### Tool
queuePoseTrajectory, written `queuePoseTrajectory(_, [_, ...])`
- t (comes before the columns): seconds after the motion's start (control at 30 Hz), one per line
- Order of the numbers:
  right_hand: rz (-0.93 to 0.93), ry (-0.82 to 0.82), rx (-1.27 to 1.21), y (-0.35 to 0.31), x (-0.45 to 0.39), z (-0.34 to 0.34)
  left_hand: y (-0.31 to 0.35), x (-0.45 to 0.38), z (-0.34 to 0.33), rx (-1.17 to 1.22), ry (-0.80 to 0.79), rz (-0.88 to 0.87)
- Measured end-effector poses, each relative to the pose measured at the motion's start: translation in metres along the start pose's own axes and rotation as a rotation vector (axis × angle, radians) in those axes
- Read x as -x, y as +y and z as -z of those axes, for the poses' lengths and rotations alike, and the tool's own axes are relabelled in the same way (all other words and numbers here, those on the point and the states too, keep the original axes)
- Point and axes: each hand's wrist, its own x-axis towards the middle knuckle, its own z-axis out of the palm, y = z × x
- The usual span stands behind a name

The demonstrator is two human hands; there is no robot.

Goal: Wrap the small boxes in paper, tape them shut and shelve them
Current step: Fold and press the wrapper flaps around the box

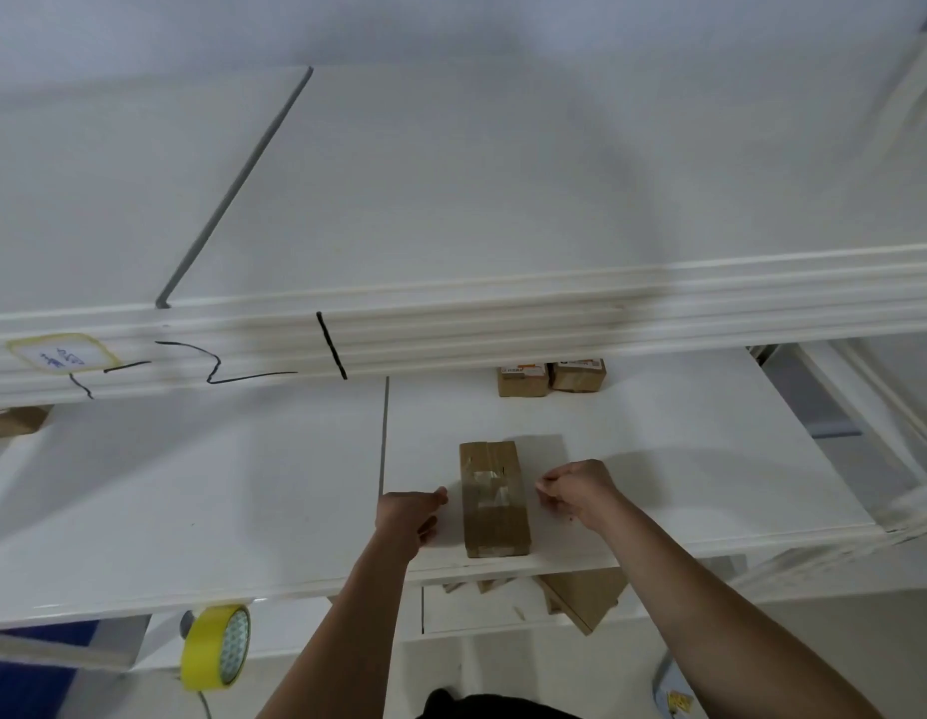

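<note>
Brown paper covers the box (495, 498), which lies lengthwise on the shelf (658, 459) with its near end just inside the front edge and clear tape across its top. Our left hand (407, 518) and right hand (575, 490) flank it, apart from it; the fingers of both look loosely curled and hold nothing.

We judge the main risk to be that near end: a brush from either wrist could tip the box off the front edge onto the clutter below. Pushed back too hard, it could knock the two boxes (552, 378) at the back edge.

Motion blur softens the upper shelf (451, 324), and we cannot read its label (62, 353). Under the front edge only scraps of brown paper (581, 594) show. The tape roll (217, 647) hangs low at the left, its support unclear.
</note>
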Motion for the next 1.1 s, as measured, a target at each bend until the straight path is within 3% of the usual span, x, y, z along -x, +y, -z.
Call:
queuePoseTrajectory(0.4, [-0.184, 0.026, -0.246, 0.011, -0.007, -0.015, -0.013, 0.006, -0.016, -0.037, 0.068, -0.057])
queuePoseTrajectory(0.8, [-0.151, 0.211, 0.058, -0.001, 0.010, -0.037, -0.019, 0.013, -0.034, -0.133, 0.159, -0.164])
queuePoseTrajectory(1.1, [0.044, 0.285, 0.391, -0.001, 0.018, -0.045, -0.023, 0.019, -0.044, -0.317, 0.259, -0.284])
